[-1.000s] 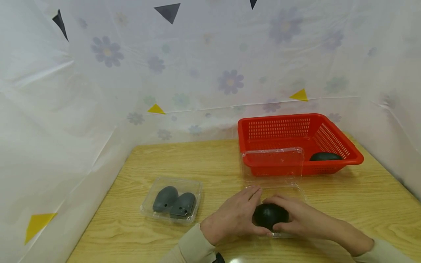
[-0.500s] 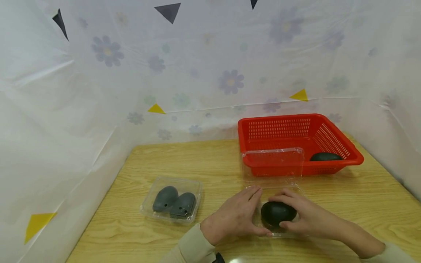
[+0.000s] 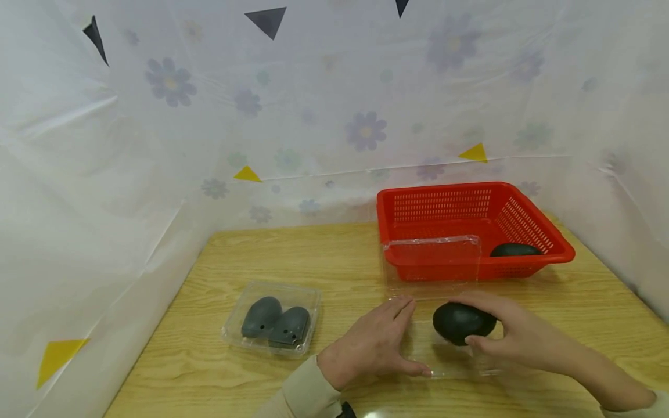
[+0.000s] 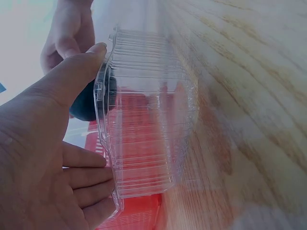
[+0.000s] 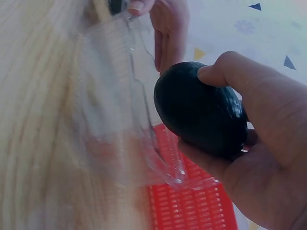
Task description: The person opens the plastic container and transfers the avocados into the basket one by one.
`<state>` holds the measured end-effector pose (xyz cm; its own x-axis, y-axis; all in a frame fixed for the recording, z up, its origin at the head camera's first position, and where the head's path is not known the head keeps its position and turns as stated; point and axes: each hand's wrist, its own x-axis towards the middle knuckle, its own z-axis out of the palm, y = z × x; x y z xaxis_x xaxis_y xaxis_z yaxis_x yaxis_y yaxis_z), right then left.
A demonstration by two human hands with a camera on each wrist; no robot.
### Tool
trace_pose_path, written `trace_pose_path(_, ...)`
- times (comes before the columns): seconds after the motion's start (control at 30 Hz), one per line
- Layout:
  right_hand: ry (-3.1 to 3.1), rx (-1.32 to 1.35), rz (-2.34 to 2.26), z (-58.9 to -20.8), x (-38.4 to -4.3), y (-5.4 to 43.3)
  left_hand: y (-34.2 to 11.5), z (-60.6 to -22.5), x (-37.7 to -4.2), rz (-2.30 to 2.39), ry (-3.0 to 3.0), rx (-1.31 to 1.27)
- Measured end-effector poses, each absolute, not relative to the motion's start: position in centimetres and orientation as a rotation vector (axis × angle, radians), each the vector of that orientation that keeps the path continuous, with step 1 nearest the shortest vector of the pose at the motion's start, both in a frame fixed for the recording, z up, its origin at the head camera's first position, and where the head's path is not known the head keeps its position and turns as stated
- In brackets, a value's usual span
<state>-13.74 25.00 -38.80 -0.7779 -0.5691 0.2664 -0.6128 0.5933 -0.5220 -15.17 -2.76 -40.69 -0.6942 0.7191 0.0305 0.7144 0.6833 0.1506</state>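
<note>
In the head view my right hand (image 3: 514, 331) grips a dark green avocado (image 3: 462, 323) between thumb and fingers. The avocado is above the bottom half of an open clear plastic clamshell box (image 3: 446, 360), and the right wrist view shows the thumb on the side of the avocado (image 5: 199, 110). At the box's left side, my left hand (image 3: 371, 342) rests with thumb and fingers spread apart. In the left wrist view its thumb and fairly straight fingers touch the rim of the clear box (image 4: 144, 115). The box's raised lid (image 3: 434, 267) stands in front of the basket.
A red plastic basket (image 3: 392, 270) stands at the back right, with another dark green avocado (image 3: 514, 249) inside. To the left on the wooden table (image 3: 292, 255) is a closed clear box (image 3: 240, 302) with two dark avocado-shaped pieces (image 3: 263, 316) in it.
My right hand has moved right and slightly away from me with the avocado, up from beside the left hand. The left hand has stayed in place at the box.
</note>
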Motion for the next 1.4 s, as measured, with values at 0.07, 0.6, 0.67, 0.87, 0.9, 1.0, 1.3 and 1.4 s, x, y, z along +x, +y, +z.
trace_pose_path(0.07,-2.711,1.021,0.939,-38.5,-13.8,25.4,-2.7,-40.7,-15.2,0.239,2.847,1.205)
trace_pose_path(0.6,-2.572,0.97,0.955,-35.8,-14.2,28.0,-2.8,-40.7,-15.2,0.209,2.872,1.225)
trace_pose_path(0.67,-2.585,0.945,0.983,-35.5,-14.2,28.4,-2.8,-40.7,-15.2,0.204,2.879,1.231)
trace_pose_path(0.87,-2.632,0.859,1.105,-34.5,-14.7,29.3,-2.8,-40.7,-15.2,0.196,2.889,1.24)
trace_pose_path(0.9,-2.631,0.855,1.127,-34.4,-14.8,29.4,-2.8,-40.7,-15.2,0.195,2.89,1.241)
trace_pose_path(1.0,-2.635,0.837,1.191,-34.0,-15.2,30.0,-2.8,-40.7,-15.2,0.197,2.887,1.238)
trace_pose_path(1.3,-2.659,0.624,1.3,-32.7,-16.8,32.0,-2.8,-40.8,-15.1,0.202,2.874,1.237)
trace_pose_path(1.4,-2.672,0.535,1.276,-32.4,-17.4,32.5,-2.8,-40.9,-15.1,0.202,2.872,1.234)
